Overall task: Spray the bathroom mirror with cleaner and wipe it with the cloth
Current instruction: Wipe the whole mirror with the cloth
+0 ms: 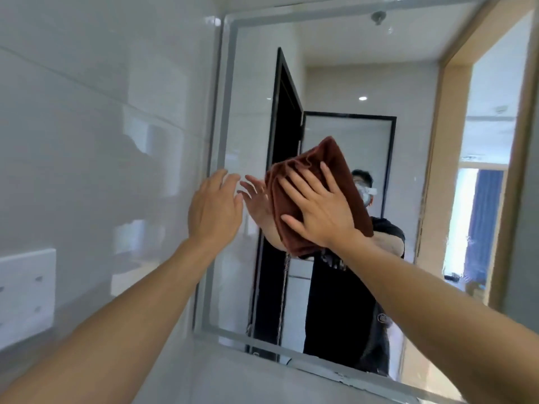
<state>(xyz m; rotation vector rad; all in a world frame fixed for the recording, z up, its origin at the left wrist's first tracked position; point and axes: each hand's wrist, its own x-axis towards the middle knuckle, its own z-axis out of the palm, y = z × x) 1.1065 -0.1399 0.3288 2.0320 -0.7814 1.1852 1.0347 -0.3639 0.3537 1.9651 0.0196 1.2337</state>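
The bathroom mirror (pixel 335 83) fills the upper right of the head view, set in a grey frame on a white tiled wall. A folded brown cloth (pixel 326 161) lies flat against the glass near its middle. My right hand (pixel 318 208) presses on the cloth with fingers spread. My left hand (pixel 214 208) is raised beside it, near the mirror's left edge, fingers apart and holding nothing. Whether it touches the glass I cannot tell. No spray bottle is in view.
A white wall plate (pixel 26 290) sits on the tiles at the lower left. The mirror reflects a person, a black-framed door and a lit doorway on the right. The mirror's lower frame edge (pixel 291 352) runs across the bottom.
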